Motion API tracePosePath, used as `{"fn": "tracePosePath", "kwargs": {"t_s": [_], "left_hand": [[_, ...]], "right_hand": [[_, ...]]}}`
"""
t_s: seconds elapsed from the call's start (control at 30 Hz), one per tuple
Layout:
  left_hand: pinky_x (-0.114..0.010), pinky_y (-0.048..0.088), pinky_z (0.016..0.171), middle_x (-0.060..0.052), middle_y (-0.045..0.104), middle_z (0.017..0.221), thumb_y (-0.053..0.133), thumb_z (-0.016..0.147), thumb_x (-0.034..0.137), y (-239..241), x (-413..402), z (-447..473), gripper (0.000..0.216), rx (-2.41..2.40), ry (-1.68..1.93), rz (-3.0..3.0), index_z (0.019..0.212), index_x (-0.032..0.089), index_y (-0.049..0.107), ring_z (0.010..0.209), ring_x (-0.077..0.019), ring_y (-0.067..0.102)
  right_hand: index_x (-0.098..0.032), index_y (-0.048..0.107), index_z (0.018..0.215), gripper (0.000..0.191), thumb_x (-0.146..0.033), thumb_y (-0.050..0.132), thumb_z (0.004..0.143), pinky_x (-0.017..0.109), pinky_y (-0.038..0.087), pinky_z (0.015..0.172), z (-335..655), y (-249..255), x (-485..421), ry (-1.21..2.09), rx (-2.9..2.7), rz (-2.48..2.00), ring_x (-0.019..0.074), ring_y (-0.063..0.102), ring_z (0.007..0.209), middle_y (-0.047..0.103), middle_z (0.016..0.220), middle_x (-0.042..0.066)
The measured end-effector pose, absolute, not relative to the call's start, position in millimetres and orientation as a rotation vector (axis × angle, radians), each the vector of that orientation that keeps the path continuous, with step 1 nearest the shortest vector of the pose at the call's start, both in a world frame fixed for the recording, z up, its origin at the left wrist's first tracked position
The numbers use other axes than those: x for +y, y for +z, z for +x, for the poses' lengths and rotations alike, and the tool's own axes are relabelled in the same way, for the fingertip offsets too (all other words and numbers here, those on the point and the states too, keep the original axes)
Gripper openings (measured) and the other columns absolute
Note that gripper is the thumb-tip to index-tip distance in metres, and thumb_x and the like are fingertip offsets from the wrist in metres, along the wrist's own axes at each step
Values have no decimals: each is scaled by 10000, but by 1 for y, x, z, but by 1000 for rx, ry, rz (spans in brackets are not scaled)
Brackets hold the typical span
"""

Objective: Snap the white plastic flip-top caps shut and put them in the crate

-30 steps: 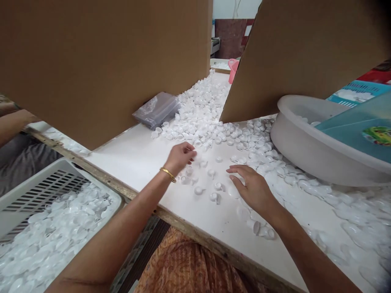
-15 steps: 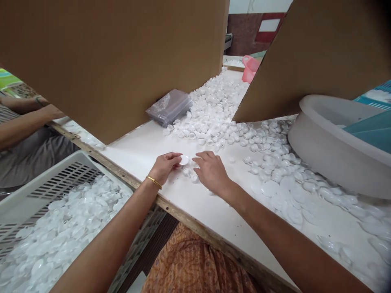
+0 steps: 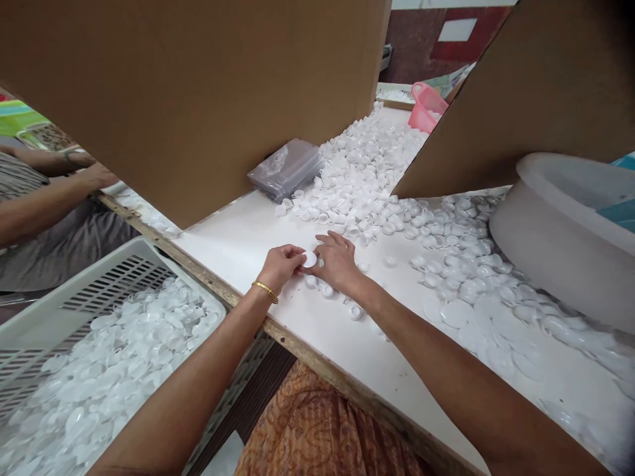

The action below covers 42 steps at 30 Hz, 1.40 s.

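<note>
A small round white plastic piece point(image 3: 309, 259) is held between my two hands above the white tabletop point(image 3: 223, 244). My left hand point(image 3: 282, 268) pinches its left edge between thumb and fingers. From the other side my right hand point(image 3: 336, 261) grips it with thumb and forefinger, the other fingers raised and curved. Several small white cup-like pieces point(image 3: 356, 312) lie loose under and beside my right hand. Behind my hands spreads a heap of similar white pieces point(image 3: 354, 172).
A white slotted basket point(image 3: 143, 254) full of white pieces stands at lower left. Cardboard panels point(image 3: 198, 99) rise across the table. A clear plastic packet point(image 3: 288, 168), a pink scoop point(image 3: 425, 109) and a large whitish tub point(image 3: 560, 231) stand farther back. Another person's arm point(image 3: 49, 205) shows at left.
My right hand has closed in on the white piece and now grips it together with my left hand. The whole view has shifted slightly, so things appear farther right.
</note>
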<state>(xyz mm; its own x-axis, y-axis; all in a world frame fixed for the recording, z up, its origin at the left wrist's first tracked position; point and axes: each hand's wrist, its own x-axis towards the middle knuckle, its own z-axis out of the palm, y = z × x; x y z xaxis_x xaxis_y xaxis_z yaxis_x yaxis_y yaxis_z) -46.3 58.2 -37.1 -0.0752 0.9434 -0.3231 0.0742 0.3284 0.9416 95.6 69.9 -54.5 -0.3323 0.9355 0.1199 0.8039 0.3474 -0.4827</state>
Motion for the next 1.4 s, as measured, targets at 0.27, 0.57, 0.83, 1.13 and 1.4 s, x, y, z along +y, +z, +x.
{"fn": "tracePosePath", "kwargs": {"t_s": [0.27, 0.57, 0.83, 1.13, 1.4], "left_hand": [[-204, 409, 435, 41, 538, 466, 660, 600, 124, -32, 66, -48, 97, 1492, 856, 1083, 668, 112, 591, 414, -69, 488], [-220, 422, 451, 36, 520, 461, 651, 620, 136, -30, 72, -49, 99, 1497, 759, 1157, 663, 117, 564, 428, -82, 496], [-241, 401, 507, 52, 477, 496, 662, 634, 193, -33, 72, -55, 182, 1623, 709, 1359, 791, 155, 577, 460, -94, 460], [-399, 331, 851, -90, 493, 1070, 363, 883, 273, -40, 105, -23, 329, 2056, 601, 2157, 1168, 269, 529, 1041, -254, 387], [-391, 307, 770, -82, 479, 1007, 325, 892, 254, -52, 109, -22, 346, 1984, 321, 2363, 1191, 293, 495, 957, -251, 378]], "right_hand": [[-198, 635, 808, 289, -474, 636, 720, 514, 157, 1008, 94, -55, 70, 477, -2213, -1489, 286, 315, 1270, 526, 1274, 73], [-203, 627, 844, 293, -467, 636, 718, 532, 141, 1016, 94, -60, 74, 502, -2207, -1487, 280, 355, 1244, 566, 1221, 65], [-195, 564, 1135, 322, -223, 536, 816, 507, 71, 1068, 109, -40, 41, 157, -2395, -1266, 247, 376, 1239, 540, 1260, 78], [-152, 611, 1061, 266, -122, 445, 856, 515, 105, 1082, 105, -51, 36, -181, -2478, -1158, 247, 472, 1136, 648, 1076, 71], [-73, 622, 1057, 302, -100, 411, 843, 504, 136, 1093, 104, -51, 34, -182, -2530, -1110, 257, 452, 1164, 652, 1059, 123]]}}
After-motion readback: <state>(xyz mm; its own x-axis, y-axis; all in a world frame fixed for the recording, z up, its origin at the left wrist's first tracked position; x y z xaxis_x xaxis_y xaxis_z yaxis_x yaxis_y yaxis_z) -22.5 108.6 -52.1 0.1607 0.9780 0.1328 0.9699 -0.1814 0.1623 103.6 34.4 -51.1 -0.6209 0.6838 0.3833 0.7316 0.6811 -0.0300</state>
